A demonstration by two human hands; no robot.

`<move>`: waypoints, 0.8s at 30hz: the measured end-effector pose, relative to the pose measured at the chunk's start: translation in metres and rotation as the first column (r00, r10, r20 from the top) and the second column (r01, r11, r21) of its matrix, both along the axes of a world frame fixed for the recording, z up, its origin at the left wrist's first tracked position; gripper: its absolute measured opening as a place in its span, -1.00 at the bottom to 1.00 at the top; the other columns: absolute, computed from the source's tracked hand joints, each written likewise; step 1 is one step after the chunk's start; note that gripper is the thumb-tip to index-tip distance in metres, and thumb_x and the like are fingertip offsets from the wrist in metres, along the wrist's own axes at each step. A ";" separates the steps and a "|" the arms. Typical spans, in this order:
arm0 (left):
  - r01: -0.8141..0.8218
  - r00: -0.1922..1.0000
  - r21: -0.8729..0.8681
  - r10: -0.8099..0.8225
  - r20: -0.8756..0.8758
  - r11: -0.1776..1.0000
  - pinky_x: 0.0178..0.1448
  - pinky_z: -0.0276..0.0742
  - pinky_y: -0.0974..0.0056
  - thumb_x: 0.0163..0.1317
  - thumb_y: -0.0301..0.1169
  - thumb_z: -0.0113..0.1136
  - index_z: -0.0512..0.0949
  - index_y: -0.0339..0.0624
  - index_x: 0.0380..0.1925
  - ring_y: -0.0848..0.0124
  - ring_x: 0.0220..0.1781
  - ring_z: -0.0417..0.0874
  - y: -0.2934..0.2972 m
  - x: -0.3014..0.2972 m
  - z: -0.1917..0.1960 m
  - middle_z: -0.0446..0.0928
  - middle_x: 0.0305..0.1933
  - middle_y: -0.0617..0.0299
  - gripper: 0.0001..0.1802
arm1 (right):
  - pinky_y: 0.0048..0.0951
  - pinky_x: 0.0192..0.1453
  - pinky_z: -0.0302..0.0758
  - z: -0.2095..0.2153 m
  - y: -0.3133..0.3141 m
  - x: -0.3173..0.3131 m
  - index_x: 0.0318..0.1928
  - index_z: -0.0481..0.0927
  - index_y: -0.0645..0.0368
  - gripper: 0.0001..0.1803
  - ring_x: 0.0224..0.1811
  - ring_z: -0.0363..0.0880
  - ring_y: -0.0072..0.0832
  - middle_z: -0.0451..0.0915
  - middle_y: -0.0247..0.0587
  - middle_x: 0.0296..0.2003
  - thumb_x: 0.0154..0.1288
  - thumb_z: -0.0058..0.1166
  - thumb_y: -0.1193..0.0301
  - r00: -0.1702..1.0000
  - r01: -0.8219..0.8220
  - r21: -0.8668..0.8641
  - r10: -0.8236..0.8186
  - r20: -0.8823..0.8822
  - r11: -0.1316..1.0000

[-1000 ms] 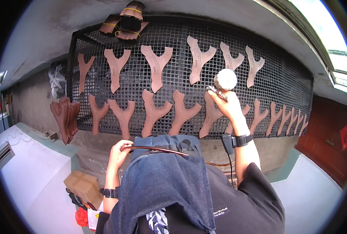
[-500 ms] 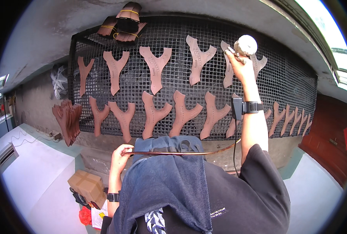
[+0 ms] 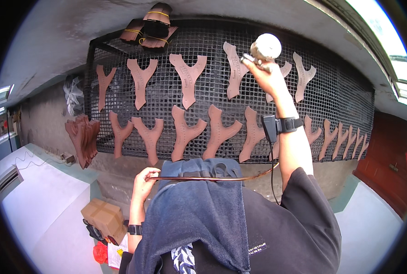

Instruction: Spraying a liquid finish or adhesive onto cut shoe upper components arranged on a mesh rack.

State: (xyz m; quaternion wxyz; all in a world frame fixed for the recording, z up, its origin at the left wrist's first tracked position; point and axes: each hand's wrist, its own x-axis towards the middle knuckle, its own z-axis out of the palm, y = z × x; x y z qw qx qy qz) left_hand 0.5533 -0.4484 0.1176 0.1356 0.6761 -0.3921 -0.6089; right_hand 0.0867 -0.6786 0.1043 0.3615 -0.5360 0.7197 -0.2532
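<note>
My right hand (image 3: 271, 78) is closed around a spray gun (image 3: 253, 61) with a round white cup (image 3: 266, 46) on top. It is held over the far row of Y-shaped, brownish-pink pieces, close to one piece (image 3: 233, 75) and partly covering another (image 3: 285, 69). A thin brown hose (image 3: 199, 179) runs across my apron in front of me. Its left part is pinched in my left hand (image 3: 145, 180); the right part bends up towards my right arm. More pieces, such as one in the near row (image 3: 185, 130), lie spread on a black mesh rack (image 3: 162, 121).
Bundles of dark-edged pieces (image 3: 155, 29) tied with yellow bands sit at the rack's far left corner. A stack of reddish-brown pieces (image 3: 81, 139) leans at its left end. A cardboard box (image 3: 103, 219) and a red bag (image 3: 100, 253) are at lower left. A wall runs behind the rack.
My right hand has moved left with the spray gun, uncovering a piece at the far right. My left hand stays on the hose. The view has shifted slightly.
</note>
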 end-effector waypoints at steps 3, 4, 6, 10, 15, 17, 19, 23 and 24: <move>-0.011 1.000 -0.001 0.011 -0.029 1.000 -0.27 0.36 0.53 0.36 -0.42 0.26 0.64 -0.25 -0.11 0.71 -0.37 0.46 0.004 0.011 -0.003 0.56 -0.41 0.47 -0.83 | -0.56 -0.13 0.51 -0.010 0.027 0.015 0.11 0.71 0.06 -0.59 -0.29 0.55 -0.74 0.74 -0.33 -0.29 0.36 0.27 0.14 1.000 0.002 0.046 -0.001 -0.009 0.999; -0.012 0.999 -0.003 0.012 -0.034 1.000 -0.27 0.36 0.53 0.36 -0.42 0.26 0.64 -0.25 -0.11 0.71 -0.37 0.46 0.006 0.013 -0.005 0.56 -0.41 0.47 -0.83 | -0.56 -0.16 0.51 -0.016 0.039 0.019 0.08 0.72 0.08 -0.61 -0.30 0.54 -0.75 0.73 -0.35 -0.33 0.36 0.27 0.15 1.000 -0.014 -0.013 0.014 -0.001 1.000; -0.037 0.997 -0.044 0.033 -0.069 0.998 -0.27 0.35 0.53 0.35 -0.46 0.25 0.64 -0.25 -0.12 0.71 -0.37 0.46 0.009 0.018 -0.010 0.57 -0.40 0.46 -0.84 | -0.41 0.03 0.58 -0.013 0.063 0.028 0.01 0.74 0.04 -0.60 -0.12 0.73 -0.50 0.77 -0.15 -0.27 0.33 0.26 0.06 0.999 0.014 0.067 -0.017 0.044 0.998; 0.022 0.998 -0.048 -0.025 -0.054 0.999 -0.27 0.36 0.52 0.33 -0.50 0.23 0.64 -0.24 -0.12 0.70 -0.37 0.46 0.007 0.034 -0.017 0.57 -0.40 0.45 -0.85 | -0.48 -0.11 0.53 -0.006 0.100 0.050 -0.06 0.75 0.13 -0.66 -0.28 0.64 -0.63 0.74 -0.22 -0.36 0.34 0.29 0.14 0.991 0.071 0.083 -0.079 0.105 0.994; 0.109 0.988 -0.093 -0.118 -0.096 0.990 -0.28 0.36 0.50 0.32 -0.55 0.20 0.64 -0.25 -0.12 0.70 -0.38 0.45 0.000 0.069 -0.020 0.55 -0.42 0.46 -0.84 | -0.54 -0.14 0.52 -0.006 0.132 0.086 -0.10 0.75 0.20 -0.66 -0.29 0.60 -0.69 0.74 -0.25 -0.36 0.33 0.31 0.18 0.979 0.145 -0.014 -0.142 0.148 0.989; 0.115 0.987 -0.119 -0.127 -0.099 0.986 -0.28 0.35 0.51 0.32 -0.55 0.20 0.64 -0.25 -0.12 0.71 -0.38 0.44 -0.001 0.088 -0.025 0.55 -0.42 0.47 -0.84 | -0.58 -0.24 0.45 -0.002 0.139 0.105 -0.10 0.73 0.23 -0.64 -0.37 0.51 -0.70 0.64 -0.42 -0.44 0.36 0.28 0.16 0.978 0.185 0.048 -0.189 0.092 0.982; 0.119 0.980 -0.153 -0.141 -0.140 0.981 -0.28 0.34 0.52 0.31 -0.55 0.21 0.64 -0.25 -0.13 0.72 -0.38 0.43 0.001 0.113 -0.034 0.55 -0.42 0.47 -0.85 | -0.58 -0.23 0.45 0.004 0.147 0.124 -0.13 0.72 0.25 -0.64 -0.37 0.51 -0.70 0.64 -0.41 -0.44 0.36 0.28 0.16 0.984 0.169 -0.003 -0.169 0.065 0.986; 0.072 0.981 -0.143 -0.097 -0.171 0.987 -0.27 0.35 0.51 0.31 -0.56 0.20 0.64 -0.24 -0.14 0.72 -0.38 0.43 0.007 0.156 -0.036 0.55 -0.42 0.47 -0.85 | -0.56 -0.25 0.48 -0.002 0.157 0.160 -0.16 0.72 0.27 -0.64 -0.37 0.55 -0.68 0.67 -0.37 -0.43 0.36 0.28 0.17 0.988 0.152 -0.022 -0.152 0.016 0.988; 0.068 0.982 -0.145 -0.092 -0.167 0.987 -0.26 0.36 0.52 0.32 -0.58 0.19 0.64 -0.24 -0.13 0.71 -0.37 0.43 0.008 0.168 -0.037 0.55 -0.41 0.46 -0.85 | -0.55 -0.24 0.49 -0.002 0.157 0.169 -0.14 0.72 0.28 -0.64 -0.37 0.57 -0.67 0.69 -0.35 -0.42 0.36 0.28 0.18 0.987 0.157 0.029 -0.156 -0.030 0.987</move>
